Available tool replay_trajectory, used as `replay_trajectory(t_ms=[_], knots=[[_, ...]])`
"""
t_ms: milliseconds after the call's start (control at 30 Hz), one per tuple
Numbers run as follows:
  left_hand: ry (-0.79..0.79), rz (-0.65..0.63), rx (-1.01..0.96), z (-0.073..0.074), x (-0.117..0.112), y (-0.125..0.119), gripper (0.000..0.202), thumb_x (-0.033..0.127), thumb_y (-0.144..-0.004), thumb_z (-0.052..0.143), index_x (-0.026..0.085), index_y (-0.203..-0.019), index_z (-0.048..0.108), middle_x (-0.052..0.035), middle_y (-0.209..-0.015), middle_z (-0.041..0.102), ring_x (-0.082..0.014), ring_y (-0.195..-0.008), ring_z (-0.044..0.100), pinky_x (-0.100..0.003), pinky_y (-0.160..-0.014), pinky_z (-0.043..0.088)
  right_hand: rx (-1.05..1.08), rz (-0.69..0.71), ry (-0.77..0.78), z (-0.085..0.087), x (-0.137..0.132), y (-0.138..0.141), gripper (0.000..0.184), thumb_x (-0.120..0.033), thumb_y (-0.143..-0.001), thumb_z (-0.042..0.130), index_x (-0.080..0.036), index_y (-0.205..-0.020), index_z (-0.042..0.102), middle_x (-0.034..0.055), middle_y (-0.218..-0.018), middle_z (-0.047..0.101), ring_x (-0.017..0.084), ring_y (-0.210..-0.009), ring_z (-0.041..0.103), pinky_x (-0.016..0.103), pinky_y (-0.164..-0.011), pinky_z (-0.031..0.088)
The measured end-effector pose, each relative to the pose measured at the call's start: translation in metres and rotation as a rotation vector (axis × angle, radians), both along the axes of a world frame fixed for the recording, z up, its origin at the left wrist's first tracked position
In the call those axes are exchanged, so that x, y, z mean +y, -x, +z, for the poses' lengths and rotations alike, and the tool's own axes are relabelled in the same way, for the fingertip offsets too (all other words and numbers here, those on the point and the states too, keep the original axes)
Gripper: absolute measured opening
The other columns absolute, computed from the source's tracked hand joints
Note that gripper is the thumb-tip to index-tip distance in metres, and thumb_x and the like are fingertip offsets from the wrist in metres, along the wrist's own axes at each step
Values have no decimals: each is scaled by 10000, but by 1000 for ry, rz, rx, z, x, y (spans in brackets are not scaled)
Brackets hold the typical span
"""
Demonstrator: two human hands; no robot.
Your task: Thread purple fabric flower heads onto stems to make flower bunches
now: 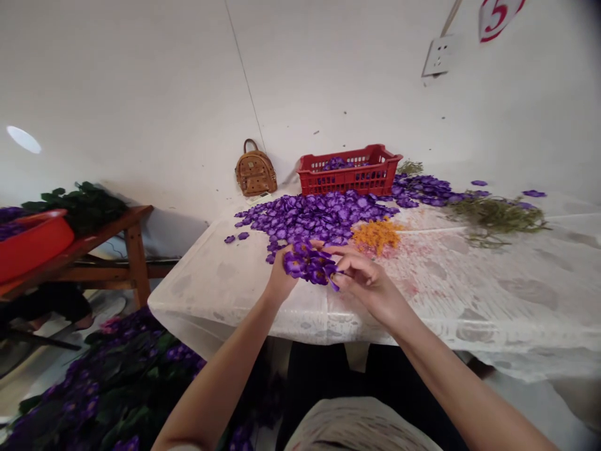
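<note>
A bunch of purple artificial flowers (307, 263) is gripped in my left hand (282, 270), above the near part of the table. The blossoms hide most of that hand's fingers. My right hand (364, 275) pinches a purple petal (334, 280) at the right side of the bunch, thumb and index finger close together. Behind both hands spreads a heap of loose purple petals (314, 216). Just beyond my right hand lies a small pile of orange-yellow flower centres (376, 235).
Against the wall stand a red plastic crate (350, 178) holding purple petals and a brown backpack (256, 172). Green stems (500, 216) lie on the right of the cloth-covered table (469, 282). Purple flowers with leaves (107, 382) fill the floor at left, below a wooden bench (136, 250) with a red basin (35, 244).
</note>
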State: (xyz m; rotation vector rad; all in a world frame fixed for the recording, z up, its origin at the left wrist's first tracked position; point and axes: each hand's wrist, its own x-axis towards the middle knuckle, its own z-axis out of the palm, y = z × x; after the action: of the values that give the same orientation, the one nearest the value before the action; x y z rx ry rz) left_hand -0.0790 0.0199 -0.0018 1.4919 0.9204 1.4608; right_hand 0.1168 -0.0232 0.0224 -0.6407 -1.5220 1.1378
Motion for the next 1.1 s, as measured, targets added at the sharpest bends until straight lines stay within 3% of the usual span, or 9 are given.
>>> replay_trajectory(t_ms=[133, 300, 467, 567, 667, 767, 867, 1100], knots=[[64, -60, -76, 6, -1, -9, 254, 361, -771, 822, 206, -971, 797, -100, -918, 784, -303, -1008, 730, -417, -891, 595, 27, 62, 26, -1, 5, 2, 240, -417, -812, 830, -261, -761, 655, 27, -1003, 721, 221, -987, 660, 358, -840, 490], [137, -87, -170, 18, -5, -11, 312, 446, -840, 790, 205, -1038, 797, -104, -967, 791, -288, -1010, 734, -400, -869, 599, 66, 60, 48, -1, 7, -1, 204, -379, -828, 831, -254, -778, 678, -10, -867, 669, 154, -791, 577, 293, -738, 453], [232, -156, -320, 25, -9, -6, 339, 447, -806, 822, 215, -1052, 797, -80, -985, 787, -252, -978, 738, -363, -869, 593, 357, 34, 305, -4, 6, -5, 179, -305, -834, 839, -254, -767, 682, -46, -750, 567, 106, -708, 515, 208, -675, 465], [270, -193, -331, 24, -6, -6, 361, 390, -743, 876, 199, -1035, 781, -84, -1039, 777, -256, -1031, 720, -357, -885, 584, 550, 115, 514, -2, 11, -7, 206, -242, -786, 870, -248, -776, 664, -46, -825, 651, 91, -778, 617, 182, -783, 550], [312, -183, -395, 22, -2, -9, 313, 320, -782, 844, 199, -1056, 753, -84, -1007, 768, -243, -1009, 709, -359, -872, 583, 691, 206, 648, 1, 15, -8, 252, -211, -751, 886, -245, -781, 639, -11, -983, 751, 101, -955, 704, 192, -954, 570], [479, -180, -518, 22, 1, -14, 133, 189, -908, 676, 194, -1025, 740, -52, -873, 741, -159, -801, 687, -262, -740, 573, 767, 270, 693, 3, 14, -8, 259, -179, -748, 881, -241, -811, 637, 23, -1052, 783, 100, -1016, 729, 185, -999, 564], [669, -227, -649, 24, 3, -19, 230, 98, -985, 495, 139, -916, 710, -37, -777, 678, -81, -621, 598, -168, -626, 528, 808, 298, 701, 3, 13, -7, 229, -152, -798, 828, -243, -802, 619, 34, -1093, 792, 99, -1037, 739, 190, -1011, 567], [795, -292, -906, 30, -3, -23, 245, 80, -1012, 417, 125, -962, 652, -47, -864, 665, -56, -595, 563, -123, -559, 500, 890, 234, 768, 5, 24, -7, 137, -75, -894, 679, -211, -895, 664, 66, -1072, 793, 106, -1035, 751, 186, -1001, 577]])
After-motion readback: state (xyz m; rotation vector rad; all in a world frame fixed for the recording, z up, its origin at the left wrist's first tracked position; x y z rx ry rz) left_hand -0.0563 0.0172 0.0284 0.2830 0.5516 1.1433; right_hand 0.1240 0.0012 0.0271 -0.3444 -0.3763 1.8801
